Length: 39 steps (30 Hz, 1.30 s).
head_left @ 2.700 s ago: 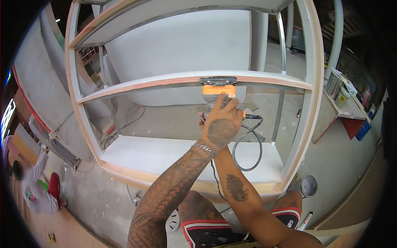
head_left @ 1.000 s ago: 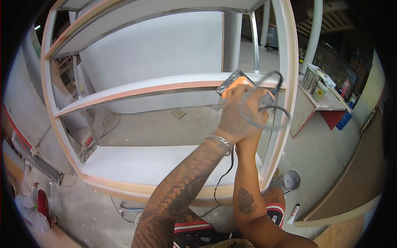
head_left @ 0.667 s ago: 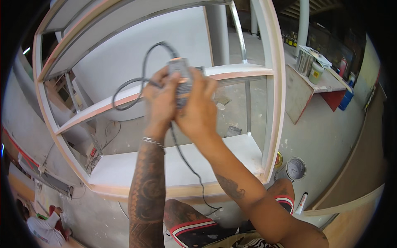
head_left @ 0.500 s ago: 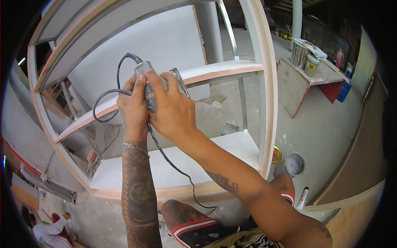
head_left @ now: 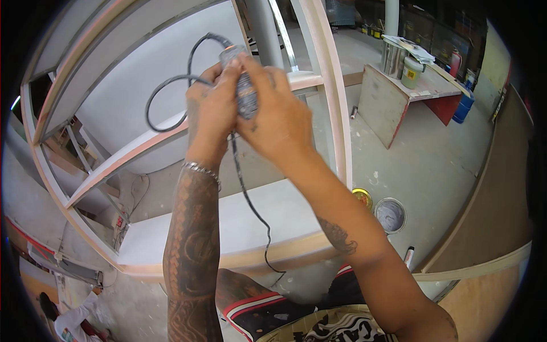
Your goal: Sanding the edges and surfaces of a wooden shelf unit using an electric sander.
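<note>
A grey, dust-covered electric sander (head_left: 247, 98) is gripped between both hands over the curved middle shelf (head_left: 122, 147) of a white cabinet frame (head_left: 337, 114). My left hand (head_left: 208, 122) wraps round the tool's left side. From the right, my right hand (head_left: 282, 122) closes over it, fingers bent round the body. The sander's pad is hidden behind my right hand, so whether it touches the shelf edge I cannot tell. A black cord (head_left: 242, 176) loops left of the tool and hangs down past the lower white board (head_left: 268, 214).
Right of the frame stand an open can of grey paste (head_left: 390, 215), a yellow lid (head_left: 362, 198) and a marker-like tube (head_left: 409, 256). Farther off, a low table (head_left: 384, 105) bears a metal pot and a green-labelled tub (head_left: 411, 73). A person (head_left: 74, 319) is at lower left.
Both hands and the sander have moved right along the shelf, toward the frame's right upright. My view has shifted too, so the cabinet sits farther left.
</note>
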Each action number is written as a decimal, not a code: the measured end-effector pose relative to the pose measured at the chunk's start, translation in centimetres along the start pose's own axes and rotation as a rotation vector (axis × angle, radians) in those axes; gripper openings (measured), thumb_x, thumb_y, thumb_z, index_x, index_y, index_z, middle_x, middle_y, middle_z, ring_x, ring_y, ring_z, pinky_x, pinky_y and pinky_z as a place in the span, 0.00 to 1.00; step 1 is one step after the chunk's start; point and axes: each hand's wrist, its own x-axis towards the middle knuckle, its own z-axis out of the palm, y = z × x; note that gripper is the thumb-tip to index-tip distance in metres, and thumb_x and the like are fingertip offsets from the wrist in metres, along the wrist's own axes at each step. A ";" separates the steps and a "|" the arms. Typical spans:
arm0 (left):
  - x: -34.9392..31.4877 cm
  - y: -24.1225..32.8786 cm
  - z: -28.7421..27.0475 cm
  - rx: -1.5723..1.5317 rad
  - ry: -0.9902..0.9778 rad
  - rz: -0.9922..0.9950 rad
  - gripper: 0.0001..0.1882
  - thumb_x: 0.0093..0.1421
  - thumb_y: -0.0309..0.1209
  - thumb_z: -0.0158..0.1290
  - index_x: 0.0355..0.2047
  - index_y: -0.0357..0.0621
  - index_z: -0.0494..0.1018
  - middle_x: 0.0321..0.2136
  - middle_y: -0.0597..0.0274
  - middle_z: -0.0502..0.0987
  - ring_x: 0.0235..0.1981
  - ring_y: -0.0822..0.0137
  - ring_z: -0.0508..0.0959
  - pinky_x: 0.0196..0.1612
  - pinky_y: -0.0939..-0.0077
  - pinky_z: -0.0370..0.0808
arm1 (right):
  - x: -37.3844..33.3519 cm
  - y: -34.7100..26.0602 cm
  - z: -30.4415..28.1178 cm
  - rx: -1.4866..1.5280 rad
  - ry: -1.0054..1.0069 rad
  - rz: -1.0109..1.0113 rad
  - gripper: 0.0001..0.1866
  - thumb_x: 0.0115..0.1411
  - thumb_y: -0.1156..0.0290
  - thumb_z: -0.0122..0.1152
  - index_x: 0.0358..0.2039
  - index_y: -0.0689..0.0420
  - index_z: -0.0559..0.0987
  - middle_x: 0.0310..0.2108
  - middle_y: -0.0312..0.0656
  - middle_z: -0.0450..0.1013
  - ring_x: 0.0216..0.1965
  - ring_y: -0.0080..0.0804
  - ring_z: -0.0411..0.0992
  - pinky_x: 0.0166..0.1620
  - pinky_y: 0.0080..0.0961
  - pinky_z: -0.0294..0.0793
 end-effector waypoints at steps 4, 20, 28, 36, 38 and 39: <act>0.0 -0.2 3.8 0.177 0.009 0.037 0.27 0.60 0.43 0.58 0.47 0.28 0.74 0.36 0.55 0.80 0.34 0.70 0.79 0.37 0.77 0.76 | 0.0 3.0 -2.4 -0.034 0.018 0.003 0.43 0.45 0.63 0.73 0.62 0.38 0.63 0.51 0.45 0.67 0.42 0.50 0.75 0.38 0.43 0.77; -20.8 -9.4 -0.8 -0.355 -0.050 -0.341 0.16 0.67 0.30 0.48 0.52 0.33 0.68 0.28 0.59 0.78 0.31 0.73 0.77 0.38 0.79 0.74 | 10.8 3.6 -2.7 -0.173 -0.273 -0.027 0.43 0.40 0.46 0.68 0.55 0.59 0.74 0.45 0.57 0.76 0.44 0.47 0.78 0.48 0.33 0.75; -28.3 -12.4 -6.0 -0.494 0.005 -0.300 0.13 0.67 0.27 0.47 0.50 0.36 0.68 0.23 0.64 0.74 0.23 0.75 0.72 0.28 0.80 0.70 | 14.6 -2.5 4.6 -0.146 -0.556 0.112 0.27 0.47 0.47 0.65 0.36 0.59 0.83 0.15 0.34 0.65 0.13 0.17 0.56 0.16 0.18 0.48; -27.5 -8.8 -16.6 -0.679 0.494 0.059 0.15 0.69 0.32 0.47 0.53 0.38 0.65 0.20 0.68 0.64 0.17 0.78 0.61 0.21 0.82 0.62 | 14.3 -9.7 14.4 -0.078 -0.726 0.073 0.22 0.43 0.46 0.66 0.27 0.53 0.83 0.14 0.31 0.63 0.13 0.17 0.55 0.17 0.18 0.45; -27.6 -8.0 -19.2 -0.614 0.561 0.084 0.20 0.69 0.34 0.47 0.57 0.37 0.63 0.20 0.68 0.64 0.17 0.79 0.60 0.21 0.84 0.60 | 14.1 -12.1 16.6 -0.053 -0.762 0.046 0.22 0.43 0.46 0.65 0.26 0.53 0.83 0.14 0.31 0.63 0.13 0.17 0.55 0.16 0.18 0.45; -27.7 -7.4 -20.4 -0.609 0.577 0.094 0.20 0.69 0.34 0.47 0.57 0.37 0.63 0.20 0.68 0.64 0.17 0.79 0.60 0.21 0.84 0.60 | 13.8 -13.2 17.8 -0.071 -0.764 0.024 0.22 0.43 0.46 0.65 0.26 0.53 0.83 0.14 0.31 0.63 0.12 0.17 0.55 0.16 0.17 0.46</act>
